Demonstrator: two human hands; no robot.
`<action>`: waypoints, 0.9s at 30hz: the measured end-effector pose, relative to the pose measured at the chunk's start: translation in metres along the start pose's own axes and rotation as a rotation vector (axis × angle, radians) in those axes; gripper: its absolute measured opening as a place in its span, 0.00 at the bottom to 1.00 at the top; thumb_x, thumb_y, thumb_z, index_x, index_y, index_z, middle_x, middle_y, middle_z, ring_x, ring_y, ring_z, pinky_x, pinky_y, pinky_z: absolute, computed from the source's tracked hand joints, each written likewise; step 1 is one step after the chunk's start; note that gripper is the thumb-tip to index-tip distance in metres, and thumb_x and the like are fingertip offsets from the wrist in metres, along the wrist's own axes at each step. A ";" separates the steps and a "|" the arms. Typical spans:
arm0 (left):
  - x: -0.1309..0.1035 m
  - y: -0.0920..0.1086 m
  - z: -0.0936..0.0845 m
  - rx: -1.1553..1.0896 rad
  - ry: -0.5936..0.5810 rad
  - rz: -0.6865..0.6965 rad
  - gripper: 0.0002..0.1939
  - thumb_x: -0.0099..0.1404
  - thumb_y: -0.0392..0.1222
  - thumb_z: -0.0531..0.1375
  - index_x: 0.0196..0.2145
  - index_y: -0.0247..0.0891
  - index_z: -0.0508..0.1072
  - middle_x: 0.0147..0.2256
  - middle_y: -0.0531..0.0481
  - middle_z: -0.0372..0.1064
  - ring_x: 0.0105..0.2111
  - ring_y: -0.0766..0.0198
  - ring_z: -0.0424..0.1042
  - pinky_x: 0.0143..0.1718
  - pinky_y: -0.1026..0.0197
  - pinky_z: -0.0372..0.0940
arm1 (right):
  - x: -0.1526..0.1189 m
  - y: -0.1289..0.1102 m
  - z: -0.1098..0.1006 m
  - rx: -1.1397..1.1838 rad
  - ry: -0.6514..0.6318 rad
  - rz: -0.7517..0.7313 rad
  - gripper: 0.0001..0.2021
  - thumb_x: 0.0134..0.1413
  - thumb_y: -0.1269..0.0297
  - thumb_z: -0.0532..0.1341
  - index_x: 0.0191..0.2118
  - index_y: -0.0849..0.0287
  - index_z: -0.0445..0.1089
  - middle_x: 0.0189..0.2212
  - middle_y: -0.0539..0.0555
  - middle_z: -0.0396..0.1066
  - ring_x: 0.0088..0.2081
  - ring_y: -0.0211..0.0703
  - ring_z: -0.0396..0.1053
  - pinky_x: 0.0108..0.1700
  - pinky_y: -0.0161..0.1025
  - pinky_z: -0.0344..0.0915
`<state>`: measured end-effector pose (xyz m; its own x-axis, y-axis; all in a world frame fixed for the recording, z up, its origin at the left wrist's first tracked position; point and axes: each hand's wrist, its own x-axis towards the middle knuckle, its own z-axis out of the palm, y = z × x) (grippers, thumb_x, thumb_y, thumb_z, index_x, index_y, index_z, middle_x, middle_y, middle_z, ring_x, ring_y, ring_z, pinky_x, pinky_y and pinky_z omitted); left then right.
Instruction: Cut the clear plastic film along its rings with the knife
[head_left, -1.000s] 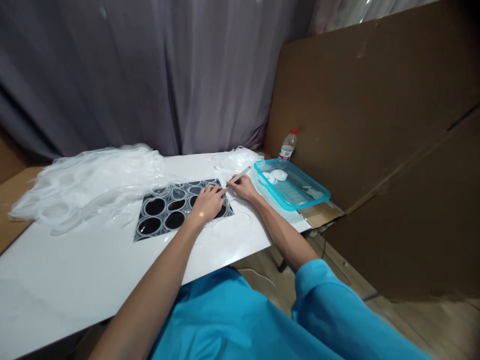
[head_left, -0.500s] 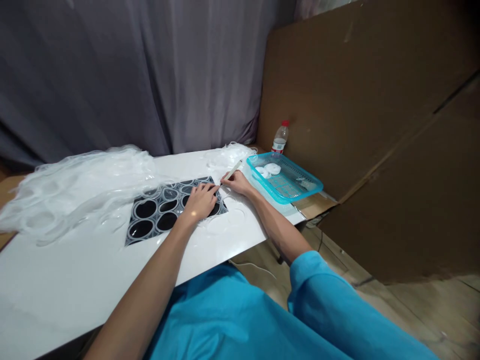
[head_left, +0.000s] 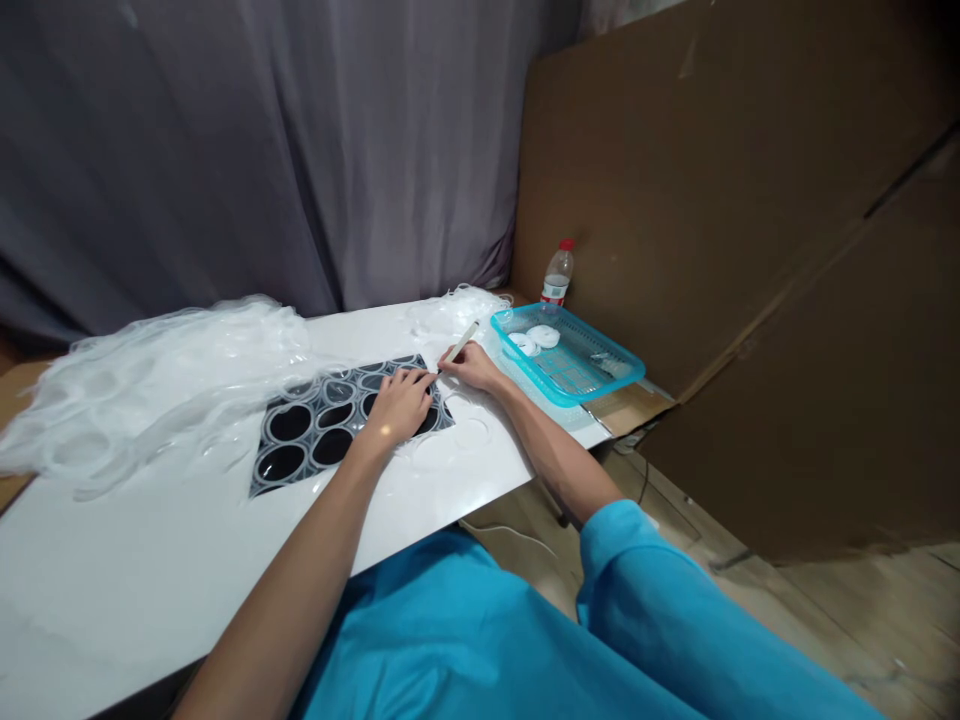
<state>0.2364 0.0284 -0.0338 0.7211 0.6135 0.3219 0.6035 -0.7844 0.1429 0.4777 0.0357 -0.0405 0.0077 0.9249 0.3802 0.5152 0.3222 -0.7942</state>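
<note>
On the table lies a black sheet [head_left: 334, 446] with rows of round outlines under or in a clear, pale film. My left hand [head_left: 401, 405] rests flat across its right part, fingers spread and holding nothing. Close to those fingertips, my right hand [head_left: 471, 368] pinches a slim white pen-shaped tool [head_left: 460, 341]. The tool leans up to the right, its tip down by the sheet's right edge. Whether it is a pen or a craft knife is too small to tell.
A heap of clear film scraps with round holes [head_left: 172, 365] covers the back left of the white table [head_left: 150, 570]. To the right are a blue plastic basket [head_left: 607, 385] with white round pieces [head_left: 543, 337] and a bottle with a red cap [head_left: 557, 275]. Cardboard panels [head_left: 675, 220] stand beyond.
Both hands stay nearly in place. The white tool and my right hand have shifted very slightly, and the whole view has moved a little.
</note>
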 end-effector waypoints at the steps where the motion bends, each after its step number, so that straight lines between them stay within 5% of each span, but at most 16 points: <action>1: 0.000 0.000 0.000 -0.001 0.001 -0.001 0.25 0.79 0.40 0.53 0.70 0.49 0.70 0.68 0.45 0.71 0.65 0.44 0.65 0.64 0.41 0.59 | 0.000 0.000 0.000 0.000 -0.003 -0.004 0.08 0.56 0.62 0.70 0.35 0.62 0.82 0.31 0.54 0.80 0.35 0.44 0.75 0.38 0.35 0.67; 16: 0.001 0.002 0.000 0.007 0.003 -0.011 0.25 0.78 0.40 0.53 0.69 0.47 0.72 0.67 0.43 0.71 0.65 0.44 0.66 0.64 0.39 0.60 | -0.010 -0.025 0.000 -0.248 -0.083 -0.163 0.06 0.63 0.64 0.66 0.35 0.59 0.77 0.29 0.51 0.76 0.32 0.41 0.70 0.37 0.36 0.60; 27: 0.000 0.005 -0.005 0.001 -0.014 -0.028 0.25 0.79 0.39 0.52 0.69 0.46 0.71 0.67 0.42 0.71 0.66 0.45 0.65 0.65 0.41 0.59 | -0.018 -0.036 0.005 -0.328 -0.096 -0.174 0.05 0.63 0.68 0.66 0.35 0.58 0.78 0.35 0.56 0.79 0.39 0.47 0.72 0.44 0.38 0.62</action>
<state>0.2378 0.0244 -0.0284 0.7084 0.6366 0.3047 0.6240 -0.7667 0.1511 0.4544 0.0088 -0.0209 -0.1762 0.8817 0.4377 0.7487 0.4087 -0.5219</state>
